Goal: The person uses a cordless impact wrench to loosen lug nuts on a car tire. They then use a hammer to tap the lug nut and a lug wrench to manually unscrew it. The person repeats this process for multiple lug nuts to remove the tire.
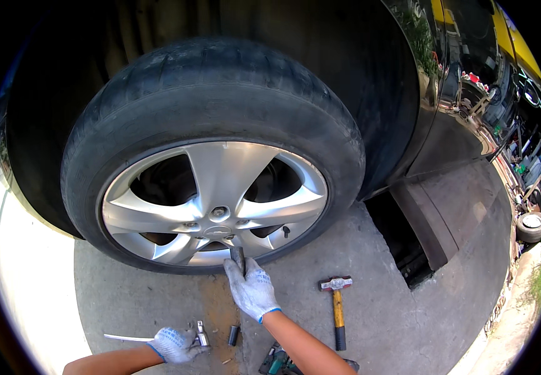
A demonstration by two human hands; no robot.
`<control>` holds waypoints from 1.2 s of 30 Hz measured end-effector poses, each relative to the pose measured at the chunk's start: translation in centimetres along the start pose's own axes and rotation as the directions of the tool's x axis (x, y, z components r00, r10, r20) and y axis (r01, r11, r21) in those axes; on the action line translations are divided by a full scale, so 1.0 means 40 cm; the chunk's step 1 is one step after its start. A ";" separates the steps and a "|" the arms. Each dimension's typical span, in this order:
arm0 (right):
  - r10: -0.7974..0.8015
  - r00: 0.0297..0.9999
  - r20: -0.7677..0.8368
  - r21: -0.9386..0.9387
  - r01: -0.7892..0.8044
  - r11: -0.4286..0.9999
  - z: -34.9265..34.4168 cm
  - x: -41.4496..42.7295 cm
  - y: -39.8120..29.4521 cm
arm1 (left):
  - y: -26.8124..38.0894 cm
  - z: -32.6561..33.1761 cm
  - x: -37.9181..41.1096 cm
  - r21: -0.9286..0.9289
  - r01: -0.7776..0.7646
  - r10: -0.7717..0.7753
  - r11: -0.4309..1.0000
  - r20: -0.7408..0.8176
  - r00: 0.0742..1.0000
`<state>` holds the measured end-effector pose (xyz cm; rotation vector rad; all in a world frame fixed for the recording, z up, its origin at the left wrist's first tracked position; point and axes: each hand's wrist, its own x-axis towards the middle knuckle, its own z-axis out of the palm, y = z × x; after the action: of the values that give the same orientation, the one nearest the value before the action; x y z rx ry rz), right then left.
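My right hand (pixel 253 288), in a white knit glove with blue printing, grips a dark cylindrical socket (pixel 238 257). The socket is held up close to a lower lug nut (pixel 229 237) of the silver alloy wheel (pixel 223 168); I cannot tell whether it touches. Low on the left, my left hand (pixel 174 344), gloved the same way, is closed around what looks like a chrome breaker bar (pixel 129 337). Its shiny head (pixel 202 333) shows beyond the fingers, while the palm hides the middle. Around the wheel sits a black tyre (pixel 214 103) with a valve stem (pixel 286 231).
Another dark socket (pixel 234 335) stands on the concrete floor (pixel 294 318) between my hands. A sledgehammer (pixel 337 304) with a yellow handle lies to the right. Below my right forearm is a green and black power tool (pixel 277 360), partly hidden. A dark floor opening (pixel 401 243) lies beside the black car body (pixel 383 117).
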<state>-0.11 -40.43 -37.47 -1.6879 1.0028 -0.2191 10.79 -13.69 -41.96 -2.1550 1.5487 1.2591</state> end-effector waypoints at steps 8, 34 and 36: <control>-0.013 0.928 0.371 0.828 -0.325 0.457 0.075 0.101 0.011 | -0.133 -0.031 0.033 0.104 0.189 -0.149 0.976 -0.311 0.939; 0.045 0.828 -0.559 0.681 0.428 0.594 0.270 0.076 0.038 | 0.151 -0.907 -0.295 0.304 0.321 0.361 0.897 -0.922 -0.138; 0.182 0.922 -0.342 0.882 0.249 0.400 0.247 0.050 0.000 | 0.109 -0.904 -0.292 0.343 0.302 0.403 0.889 -0.901 -0.162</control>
<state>7.04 -34.86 -41.85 -0.5883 0.8460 -1.0014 24.69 -29.20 -9.88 -2.5783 1.8748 -1.4851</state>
